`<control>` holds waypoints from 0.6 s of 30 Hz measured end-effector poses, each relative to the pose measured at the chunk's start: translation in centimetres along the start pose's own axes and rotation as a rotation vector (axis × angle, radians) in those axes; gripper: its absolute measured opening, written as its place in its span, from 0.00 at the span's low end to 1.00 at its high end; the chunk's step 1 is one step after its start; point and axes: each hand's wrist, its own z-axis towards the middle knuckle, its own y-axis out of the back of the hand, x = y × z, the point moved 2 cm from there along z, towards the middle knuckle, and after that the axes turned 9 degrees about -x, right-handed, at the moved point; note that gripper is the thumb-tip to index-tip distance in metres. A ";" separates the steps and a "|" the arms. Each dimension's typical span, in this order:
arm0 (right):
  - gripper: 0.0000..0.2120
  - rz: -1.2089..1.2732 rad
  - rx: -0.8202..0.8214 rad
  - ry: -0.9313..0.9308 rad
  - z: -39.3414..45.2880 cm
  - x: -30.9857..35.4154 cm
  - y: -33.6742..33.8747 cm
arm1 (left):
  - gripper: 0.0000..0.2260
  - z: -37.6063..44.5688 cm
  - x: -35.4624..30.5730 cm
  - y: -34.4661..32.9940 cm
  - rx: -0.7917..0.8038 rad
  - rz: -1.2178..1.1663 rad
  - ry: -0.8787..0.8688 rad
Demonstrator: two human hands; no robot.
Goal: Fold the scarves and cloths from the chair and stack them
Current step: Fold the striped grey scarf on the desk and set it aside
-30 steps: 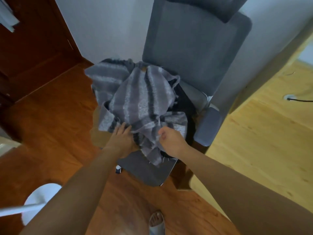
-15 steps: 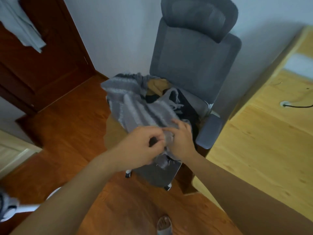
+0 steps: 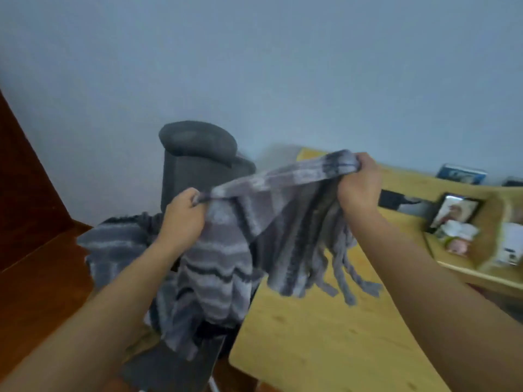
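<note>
Since half a second ago you have lifted the scarf (image 3: 226, 250) up off the chair (image 3: 198, 154) and drawn your hands apart, and your view has swung up toward the wall (image 3: 254, 66). Your left hand (image 3: 184, 216) is closed in a fist, fingers curled round a bunched edge of the scarf, just in front of the chair's backrest. Your right hand (image 3: 358, 182) is higher and well apart from the left, its fingers wrapped tight round the gathered end of the same scarf, above the desk (image 3: 325, 335). Between your two hands the grey striped cloth runs as a taut, rising band. Below your right hand the fringe (image 3: 339, 273) hangs loose over the desk's edge, while below your left hand the rest of the scarf drapes down onto the chair seat, where more striped cloth lies heaped to the left. On the far side of the desk sits a wooden tray (image 3: 481, 250) holding small items that are too blurred to tell.
</note>
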 end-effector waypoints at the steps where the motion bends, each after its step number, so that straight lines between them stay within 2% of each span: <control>1: 0.15 -0.005 -0.089 0.017 3.0 0.9 2.9 | 0.14 0.2 -3.7 -1.1 -0.003 -0.072 -0.077; 3: 0.12 0.000 -0.269 0.058 8.3 2.4 9.4 | 0.19 -0.8 -10.9 -3.3 0.082 -0.085 -0.313; 5: 0.11 0.031 -0.398 0.126 11.9 2.9 16.2 | 0.17 -2.9 -15.7 -6.3 0.245 0.008 -0.498; 7: 0.09 -0.045 -0.461 0.210 13.7 1.3 22.7 | 0.12 -5.6 -18.0 -10.2 0.397 0.152 -0.586; 9: 0.08 -0.239 -0.429 0.343 13.5 -2.7 28.6 | 0.09 -8.5 -18.3 -14.3 0.423 0.295 -0.621; 12: 0.06 -0.569 -0.167 0.742 10.6 -11.1 36.3 | 0.10 -13.1 -16.0 -20.3 0.451 0.238 -0.457; 14: 0.07 -0.737 0.048 0.898 7.4 -17.5 40.5 | 0.08 -16.4 -13.3 -24.0 0.573 0.273 -0.382; 16: 0.11 -0.849 0.318 0.903 3.5 -24.0 43.7 | 0.06 -20.0 -10.0 -27.3 0.709 0.372 -0.388; 18: 0.14 -0.957 0.613 0.807 -1.0 -30.7 45.7 | 0.06 -23.8 -6.4 -29.6 0.809 0.525 -0.421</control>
